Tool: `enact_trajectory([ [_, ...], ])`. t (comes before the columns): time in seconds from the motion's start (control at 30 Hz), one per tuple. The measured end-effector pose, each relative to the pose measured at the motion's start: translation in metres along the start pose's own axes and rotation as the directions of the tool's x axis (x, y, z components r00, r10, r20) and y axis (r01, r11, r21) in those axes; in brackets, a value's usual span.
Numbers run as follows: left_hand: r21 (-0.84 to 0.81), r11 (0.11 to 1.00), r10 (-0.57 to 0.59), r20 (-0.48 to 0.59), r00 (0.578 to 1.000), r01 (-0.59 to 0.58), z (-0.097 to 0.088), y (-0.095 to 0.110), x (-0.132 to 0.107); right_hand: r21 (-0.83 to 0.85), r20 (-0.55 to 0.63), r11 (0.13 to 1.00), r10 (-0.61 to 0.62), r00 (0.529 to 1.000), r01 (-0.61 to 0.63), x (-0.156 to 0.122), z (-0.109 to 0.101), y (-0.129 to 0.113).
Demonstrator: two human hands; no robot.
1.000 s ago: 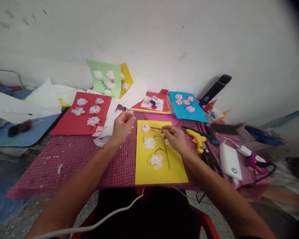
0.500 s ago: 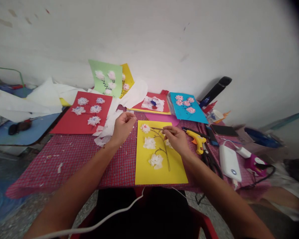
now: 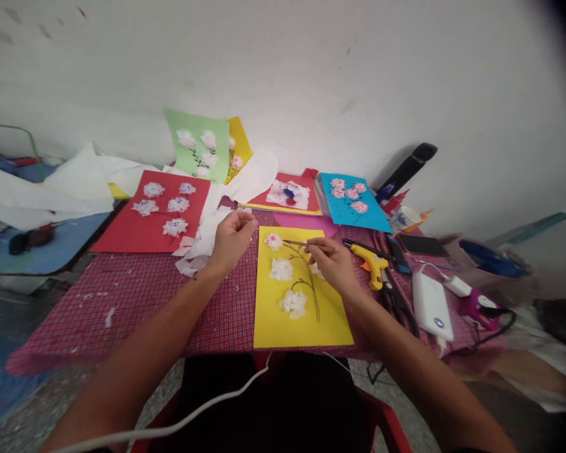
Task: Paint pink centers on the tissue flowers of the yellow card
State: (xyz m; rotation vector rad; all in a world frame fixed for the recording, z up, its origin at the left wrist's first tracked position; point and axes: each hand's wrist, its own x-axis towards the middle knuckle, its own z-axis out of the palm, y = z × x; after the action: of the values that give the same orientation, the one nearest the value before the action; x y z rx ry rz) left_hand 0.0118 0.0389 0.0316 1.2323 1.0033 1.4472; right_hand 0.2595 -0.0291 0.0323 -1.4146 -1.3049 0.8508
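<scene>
My right hand is closed round a thin paintbrush, held almost level. Its tip reaches the top left tissue-paper flower, which has red marks on it. That flower sits on a yellow sheet along with other white flowers and a drawn branch. Part of the sheet's upper right is hidden under my right hand. My left hand hovers left of the sheet with thumb and fingers pinched together; whether anything is between them cannot be made out.
Behind are a red sheet with flowers, a blue one and a paint-stained tissue. A yellow glue gun, scissors and a white power bank lie to the right. White tissue lies beside my left hand.
The whole view has shifted slightly. Both hands keep nearly the same pose, and the brush tip stays at the top left flower.
</scene>
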Motion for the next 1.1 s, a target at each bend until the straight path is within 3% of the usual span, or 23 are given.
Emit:
enact_trajectory([
  [0.17, 0.005, 1.0, -0.01, -0.023, 1.0, 0.01, -0.001, 0.001, 0.0, 0.008, 0.036, 1.0, -0.001, 0.999, 0.001, 0.001, 0.008, 0.001],
  [0.4, 0.014, 1.0, 0.021, 0.001, 1.0, -0.021, -0.001, 0.0, 0.0, -0.012, 0.022, 1.0, 0.008, 1.0, -0.008, -0.002, 0.0, 0.004],
  [0.6, 0.005, 1.0, -0.002, -0.017, 1.0, 0.002, 0.0, 0.004, -0.001, 0.008, 0.097, 1.0, -0.02, 0.995, 0.019, -0.005, 0.013, 0.009],
  [0.87, 0.022, 1.0, 0.021, -0.003, 1.0, -0.021, -0.001, -0.001, 0.0, 0.005, 0.014, 1.0, 0.023, 1.0, -0.023, -0.005, -0.006, 0.007],
  [1.1, 0.026, 1.0, 0.013, -0.012, 1.0, -0.012, -0.001, 0.001, 0.0, -0.027, 0.029, 0.999, 0.021, 0.999, -0.02, -0.009, -0.002, 0.006],
])
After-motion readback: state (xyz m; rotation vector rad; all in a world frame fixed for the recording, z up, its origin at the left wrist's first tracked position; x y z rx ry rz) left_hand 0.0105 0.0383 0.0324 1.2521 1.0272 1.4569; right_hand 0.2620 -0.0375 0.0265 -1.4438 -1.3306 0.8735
